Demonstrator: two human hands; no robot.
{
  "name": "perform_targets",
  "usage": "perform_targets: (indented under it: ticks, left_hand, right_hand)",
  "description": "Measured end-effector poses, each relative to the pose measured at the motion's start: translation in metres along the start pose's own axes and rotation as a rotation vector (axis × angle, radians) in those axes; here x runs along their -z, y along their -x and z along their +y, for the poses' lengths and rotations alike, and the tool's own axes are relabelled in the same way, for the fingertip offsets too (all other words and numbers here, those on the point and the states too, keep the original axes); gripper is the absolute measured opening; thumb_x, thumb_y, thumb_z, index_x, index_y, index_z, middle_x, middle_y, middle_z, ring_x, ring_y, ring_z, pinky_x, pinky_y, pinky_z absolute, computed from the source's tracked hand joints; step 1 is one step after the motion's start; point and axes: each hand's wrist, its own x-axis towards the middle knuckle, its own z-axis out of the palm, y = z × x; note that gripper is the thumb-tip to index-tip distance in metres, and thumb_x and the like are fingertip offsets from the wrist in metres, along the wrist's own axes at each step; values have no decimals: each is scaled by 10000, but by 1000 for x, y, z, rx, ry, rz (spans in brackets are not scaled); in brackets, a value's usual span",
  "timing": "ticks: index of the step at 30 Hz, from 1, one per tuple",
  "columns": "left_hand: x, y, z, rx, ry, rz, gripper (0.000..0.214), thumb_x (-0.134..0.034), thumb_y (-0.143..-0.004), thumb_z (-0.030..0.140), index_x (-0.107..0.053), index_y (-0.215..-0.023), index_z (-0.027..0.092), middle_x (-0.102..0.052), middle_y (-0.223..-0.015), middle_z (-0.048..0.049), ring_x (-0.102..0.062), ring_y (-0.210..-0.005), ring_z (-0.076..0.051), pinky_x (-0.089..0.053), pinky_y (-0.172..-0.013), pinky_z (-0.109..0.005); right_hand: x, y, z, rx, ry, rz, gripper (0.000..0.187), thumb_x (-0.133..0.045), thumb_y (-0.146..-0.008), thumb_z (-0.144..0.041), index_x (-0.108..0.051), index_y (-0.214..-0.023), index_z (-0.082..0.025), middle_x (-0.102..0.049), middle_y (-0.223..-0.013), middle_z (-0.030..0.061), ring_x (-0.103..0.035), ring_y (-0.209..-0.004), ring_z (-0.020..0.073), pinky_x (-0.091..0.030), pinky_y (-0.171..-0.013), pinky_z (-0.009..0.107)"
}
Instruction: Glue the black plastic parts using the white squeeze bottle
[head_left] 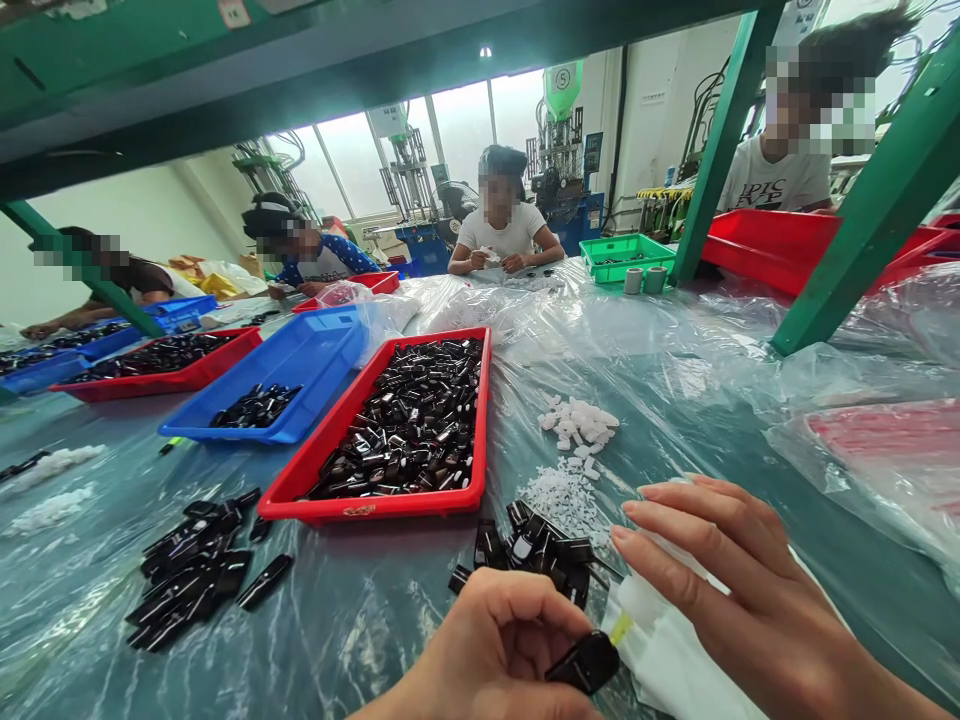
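My left hand is curled at the bottom centre, fingers closed on a glossy black plastic part. My right hand hovers just right of it, fingers extended and slightly spread over a white cloth or bag; a small yellow-green piece shows between the black part and the cloth. A pile of black parts lies just beyond my hands. Small white plastic pieces sit farther out.
A red tray full of black parts stands ahead, a blue tray to its left, and another black pile at lower left. Several other people sit across the plastic-covered table. A green frame leg and red bins are at right.
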Motion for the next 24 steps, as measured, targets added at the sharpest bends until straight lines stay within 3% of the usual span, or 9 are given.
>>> perform_targets:
  ticks: [4, 9, 12, 14, 17, 21, 24]
  left_hand:
    - [2, -1, -2, -10, -1, 34, 255, -770, -503, 6, -656, -703, 116, -615, -607, 30, -550, -547, -56, -421, -498, -124]
    - [4, -3, -4, 57, -8, 95, 292, -781, -544, 144, -561, -736, 142, -593, -504, 44, -518, -358, -61, -403, -356, -134]
    - [1, -2, 2, 70, -54, 138, 285, -772, -570, 161, -539, -733, 140, -601, -509, 34, -557, -403, -70, -431, -386, -127]
    - [-1, 0, 7, 66, -90, 165, 276, -770, -580, 165, -537, -725, 137, -596, -517, 34, -562, -425, -64, -433, -402, -119]
    - [-2, 1, 11, 57, -107, 189, 292, -780, -578, 199, -530, -716, 139, -587, -520, 37, -559, -425, -66, -426, -390, -120]
    - [1, -1, 8, 21, -119, 203, 289, -775, -589, 217, -524, -710, 142, -604, -551, 26, -556, -415, -68, -417, -374, -121]
    - [3, -3, 6, 8, -132, 211, 264, -754, -610, 214, -518, -705, 145, -603, -553, 26, -548, -405, -67, -410, -361, -122]
  right_hand:
    - [-2, -4, -1, -70, 26, 54, 360, -353, -863, -2, -604, -1076, -149, -626, -1045, 97, -509, -1097, 241, -344, -959, 458]
    - [-10, -7, 9, -144, 102, 33, 348, -407, -841, 8, -614, -1043, -186, -655, -979, 59, -579, -991, 207, -355, -902, 428]
    - [-17, -5, 18, -365, -42, 59, 272, -469, -835, -88, -613, -1024, -219, -675, -970, 30, -614, -940, 203, -419, -833, 388]
    - [-21, -2, 23, -526, -161, 21, 224, -540, -816, -189, -603, -1028, -221, -684, -972, 30, -643, -862, 203, -489, -694, 330]
    - [-30, 2, 33, -664, -249, -62, 235, -598, -793, -239, -586, -1024, -201, -693, -906, 32, -658, -697, 179, -489, -480, 251]
    - [-40, 10, 44, -736, -354, -104, 256, -596, -820, -288, -566, -1046, -172, -683, -957, 54, -668, -791, 185, -551, -637, 270]
    - [-38, 12, 44, -786, -353, -82, 484, -607, -817, -359, -460, -1232, -159, -626, -1111, 121, -640, -937, 235, -552, -729, 336]
